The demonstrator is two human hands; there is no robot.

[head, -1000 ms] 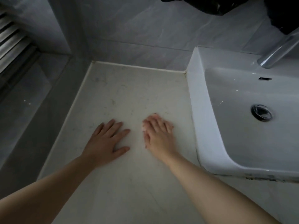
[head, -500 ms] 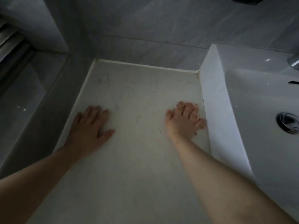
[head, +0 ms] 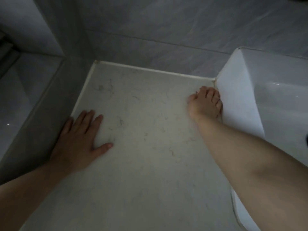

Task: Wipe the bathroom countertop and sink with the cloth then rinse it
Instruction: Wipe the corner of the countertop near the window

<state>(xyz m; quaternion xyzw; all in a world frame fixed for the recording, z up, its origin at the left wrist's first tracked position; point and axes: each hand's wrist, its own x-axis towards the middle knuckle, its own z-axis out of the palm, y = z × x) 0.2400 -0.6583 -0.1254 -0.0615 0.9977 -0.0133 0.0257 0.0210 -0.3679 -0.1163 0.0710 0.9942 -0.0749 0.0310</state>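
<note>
Head view: the left hand [head: 78, 140] lies flat, fingers spread, on the pale table [head: 150, 164] at lower left. The right hand [head: 205, 104], fingers bent, presses against the white sink [head: 236, 100] wall, centre right. No cloth shows, so I cannot tell whether it holds one. Sink wiping and rinsing likely lie ahead.

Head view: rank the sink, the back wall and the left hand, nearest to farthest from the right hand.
1. Sink: right beside the right hand, on its right.
2. Back wall: just ahead of that hand.
3. Left hand: across the countertop, at its left edge.
</note>
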